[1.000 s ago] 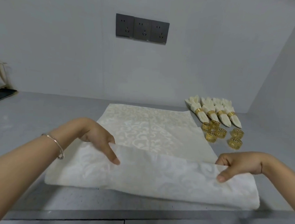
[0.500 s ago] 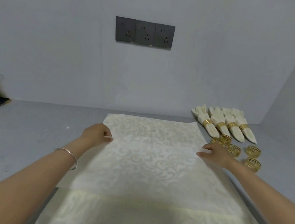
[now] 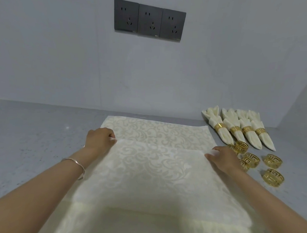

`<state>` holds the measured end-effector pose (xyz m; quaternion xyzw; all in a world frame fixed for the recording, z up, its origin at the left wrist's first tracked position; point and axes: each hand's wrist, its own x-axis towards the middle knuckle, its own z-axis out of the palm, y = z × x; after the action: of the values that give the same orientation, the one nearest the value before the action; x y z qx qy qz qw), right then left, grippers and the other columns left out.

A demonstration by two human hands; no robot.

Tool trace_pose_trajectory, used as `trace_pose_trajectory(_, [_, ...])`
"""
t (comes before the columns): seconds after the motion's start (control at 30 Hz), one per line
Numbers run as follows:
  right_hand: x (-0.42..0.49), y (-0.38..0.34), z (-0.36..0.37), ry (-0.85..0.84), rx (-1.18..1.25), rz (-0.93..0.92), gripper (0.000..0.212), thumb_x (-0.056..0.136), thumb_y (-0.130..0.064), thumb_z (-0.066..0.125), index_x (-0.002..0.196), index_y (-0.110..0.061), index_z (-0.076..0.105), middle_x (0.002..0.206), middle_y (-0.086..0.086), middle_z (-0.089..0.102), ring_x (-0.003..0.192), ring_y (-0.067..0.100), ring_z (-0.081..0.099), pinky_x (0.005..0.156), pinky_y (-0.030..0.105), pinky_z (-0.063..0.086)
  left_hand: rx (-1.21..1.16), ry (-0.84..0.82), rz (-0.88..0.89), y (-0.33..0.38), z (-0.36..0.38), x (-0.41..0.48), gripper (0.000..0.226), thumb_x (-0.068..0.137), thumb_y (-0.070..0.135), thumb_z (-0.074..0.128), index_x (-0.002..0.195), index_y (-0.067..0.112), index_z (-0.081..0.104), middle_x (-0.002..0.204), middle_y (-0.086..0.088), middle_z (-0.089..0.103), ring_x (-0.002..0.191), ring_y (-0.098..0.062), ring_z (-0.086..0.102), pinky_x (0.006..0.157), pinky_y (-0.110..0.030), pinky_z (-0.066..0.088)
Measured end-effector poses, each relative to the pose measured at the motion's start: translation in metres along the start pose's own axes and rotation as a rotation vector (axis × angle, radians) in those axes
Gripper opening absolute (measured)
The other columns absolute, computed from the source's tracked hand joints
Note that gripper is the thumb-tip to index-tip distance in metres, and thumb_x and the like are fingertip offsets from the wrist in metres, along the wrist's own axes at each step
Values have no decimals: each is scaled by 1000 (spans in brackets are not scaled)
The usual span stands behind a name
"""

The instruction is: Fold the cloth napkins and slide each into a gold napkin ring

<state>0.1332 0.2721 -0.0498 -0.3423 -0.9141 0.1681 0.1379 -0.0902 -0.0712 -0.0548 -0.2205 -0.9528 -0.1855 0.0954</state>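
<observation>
Left hand (image 3: pixel 99 140) and right hand (image 3: pixel 223 158), fingers pinched on the napkin's (image 3: pixel 155 172) folded edge; gold rings (image 3: pixel 251 160) lie right of it.

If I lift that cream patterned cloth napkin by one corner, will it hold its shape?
Probably not: the cream patterned cloth napkin lies limp, its folded layer hugging the one beneath. Likely light: the left hand and right hand pinch only its corners.
</observation>
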Motion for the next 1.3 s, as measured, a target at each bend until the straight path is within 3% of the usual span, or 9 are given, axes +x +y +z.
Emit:
trace_pose_trajectory(0.1, [3,0,5,15,-15,57,55,85,-41,66,127,-8,57,132,11,57,121,30,51,94,34,41,-31,23,-30,1,5,0,11,90,26,59,88,20,68,96,7,66,95,-17,61,84,-30,39])
trace_pose_trajectory(0.23, [5,1,9,33,-4,106,65,85,-45,65,133,-4,50,135,14,54,123,31,49,96,36,41,-10,35,-58,1,10,0,13,92,28,58,89,20,67,95,7,69,92,-17,62,85,-31,38])
trace_pose_trajectory(0.33, [-1,-3,9,42,-20,98,58,88,-41,64,133,-8,50,133,13,55,120,31,51,92,36,42,56,47,-74,3,11,-2,12,92,28,57,94,20,66,98,4,69,96,-20,59,85,-32,34])
trace_pose_trajectory(0.43, [-15,-11,6,172,5,19,41,84,-30,68,118,-14,51,121,11,57,102,29,56,77,36,46,235,41,-47,10,11,-9,32,92,22,55,124,19,53,124,-2,58,119,-24,47,99,-35,29])
trace_pose_trajectory(0.53, [-40,-30,12,288,48,-144,42,90,-28,61,127,-11,50,138,8,44,123,27,46,100,40,41,109,70,132,37,8,-36,46,95,24,48,139,15,42,142,-6,45,134,-26,35,113,-38,20])
trace_pose_trajectory(0.63, [-80,-63,27,119,195,-274,37,99,-33,44,132,-17,53,146,-2,41,133,16,38,112,30,28,-119,-140,302,74,2,-92,67,93,51,18,143,13,39,148,-7,42,137,-23,36,114,-31,21])
trace_pose_trajectory(0.77, [-118,-102,54,-111,147,-386,45,103,-25,30,145,-12,36,154,4,29,143,15,23,115,24,14,97,-361,213,91,17,-133,52,104,34,15,153,15,10,161,0,8,147,-17,8,119,-40,7])
trace_pose_trajectory(0.93, [-143,-130,78,-174,-21,-377,51,102,-14,26,152,-13,15,160,2,10,147,14,5,119,31,1,163,-299,212,89,30,-146,53,104,30,10,153,14,-5,160,2,-9,147,-16,-9,119,-41,-6])
trace_pose_trajectory(1.3, [-143,-94,69,-224,-159,-273,56,98,-55,12,151,-38,5,160,-6,-7,147,15,-10,118,42,-8,126,-288,108,61,23,-144,59,99,54,12,152,33,-3,160,9,-10,147,-17,-11,118,-45,-8])
